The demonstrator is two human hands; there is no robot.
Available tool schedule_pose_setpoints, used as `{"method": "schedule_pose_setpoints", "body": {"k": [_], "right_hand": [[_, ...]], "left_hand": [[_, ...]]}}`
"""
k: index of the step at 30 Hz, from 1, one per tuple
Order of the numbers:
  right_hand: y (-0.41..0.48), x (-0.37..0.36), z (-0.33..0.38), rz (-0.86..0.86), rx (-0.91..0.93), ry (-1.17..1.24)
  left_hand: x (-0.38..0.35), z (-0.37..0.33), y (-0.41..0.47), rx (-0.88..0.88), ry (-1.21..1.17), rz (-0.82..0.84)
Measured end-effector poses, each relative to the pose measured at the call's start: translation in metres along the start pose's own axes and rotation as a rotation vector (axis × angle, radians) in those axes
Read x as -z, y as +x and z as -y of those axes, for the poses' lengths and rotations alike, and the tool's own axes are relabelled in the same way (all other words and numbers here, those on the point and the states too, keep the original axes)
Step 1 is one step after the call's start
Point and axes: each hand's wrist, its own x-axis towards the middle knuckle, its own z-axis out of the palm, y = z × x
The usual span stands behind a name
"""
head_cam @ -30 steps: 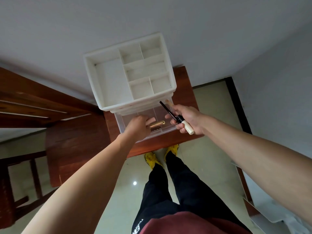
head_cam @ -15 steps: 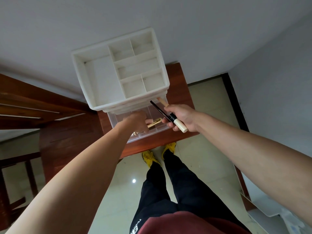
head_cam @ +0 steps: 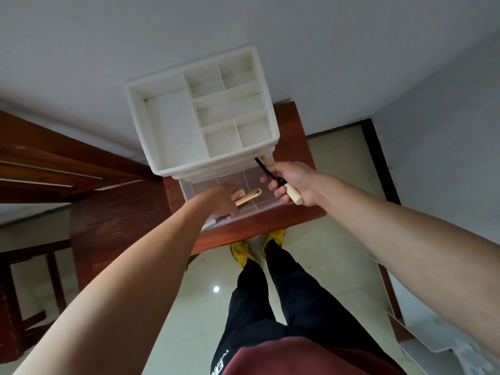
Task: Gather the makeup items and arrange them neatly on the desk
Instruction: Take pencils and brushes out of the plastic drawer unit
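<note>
Makeup is in both hands as I see it from here. The left hand (head_cam: pixel 221 200) curls its fingers round the near end of a tube (head_cam: pixel 250 195), shiny gold and round-tipped, whose far end sticks out past the fingertips. It sits over a drawer (head_cam: pixel 266 206) of clear plastic, open beneath both hands and split by thin dividers. The right hand (head_cam: pixel 292 182), just right of the left, is closed round a pencil (head_cam: pixel 293 194), a thin black shaft with a thicker cream end poking out below the palm. Its tip points up at the organiser (head_cam: pixel 173 131). That box rises beyond both hands, matte white plastic, its top cut into square and oblong cells. Under it all is the desk (head_cam: pixel 300 216), smooth red-brown wood, set against a plain pale wall (head_cam: pixel 243 23). Below my arms lies a floor (head_cam: pixel 332 255) of glossy cream tiles, and far left of the left arm stands a dark wooden chair (head_cam: pixel 35 255)
</note>
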Motion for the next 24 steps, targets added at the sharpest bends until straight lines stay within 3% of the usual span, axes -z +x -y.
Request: {"method": "schedule_pose_setpoints", "body": {"k": [5,9,14,16,19,21,24], "right_hand": [[-0.005,0.003,-0.012,-0.101,0.050,-0.164],[-0.016,0.008,-0.033,-0.180,0.182,-0.243],[-0.025,0.000,-0.067,-0.383,0.359,-0.243],[-0.024,-0.007,-0.078,-0.494,0.367,-0.087],[-0.023,-0.014,-0.083,-0.571,0.198,0.417],[-0.021,-0.017,-0.080,-0.521,0.088,0.717],[-0.018,-0.019,-0.079,-0.430,0.024,0.877]], "left_hand": [[0.008,0.011,-0.024,0.009,-0.472,-0.057],[0.004,0.029,-0.054,0.015,-0.622,-0.099],[-0.030,0.057,-0.078,0.071,-0.994,-0.330],[-0.045,0.066,-0.081,0.141,-1.108,-0.476],[-0.062,0.078,-0.077,0.275,-1.343,-0.586],[-0.066,0.079,-0.076,0.362,-1.566,-0.544],[-0.064,0.074,-0.075,0.353,-1.816,-0.425]]}}
